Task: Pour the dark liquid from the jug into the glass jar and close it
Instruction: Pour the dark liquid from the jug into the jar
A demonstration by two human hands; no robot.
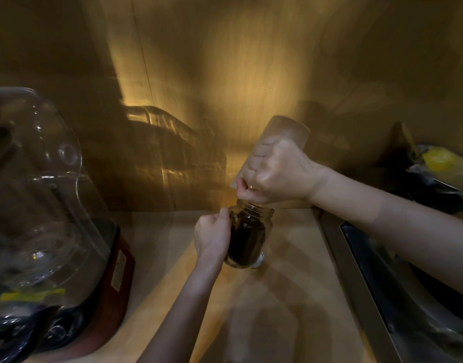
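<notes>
A glass jar (251,237) stands on the wooden counter (277,297), filled with dark liquid almost up to its open neck. My left hand (212,234) grips the jar's left side. My right hand (277,174) holds a translucent plastic jug (280,137) tipped steeply upside down, its rim right over the jar's mouth. The jug looks nearly empty. A small white round object (259,262) lies just behind the jar's base; I cannot tell whether it is the lid.
A blender with a clear cover and red base (68,231) stands at the left. A sink or metal tray (408,284) runs along the right edge. A dark bowl with something yellow (439,161) sits at the far right. A wooden wall closes the back.
</notes>
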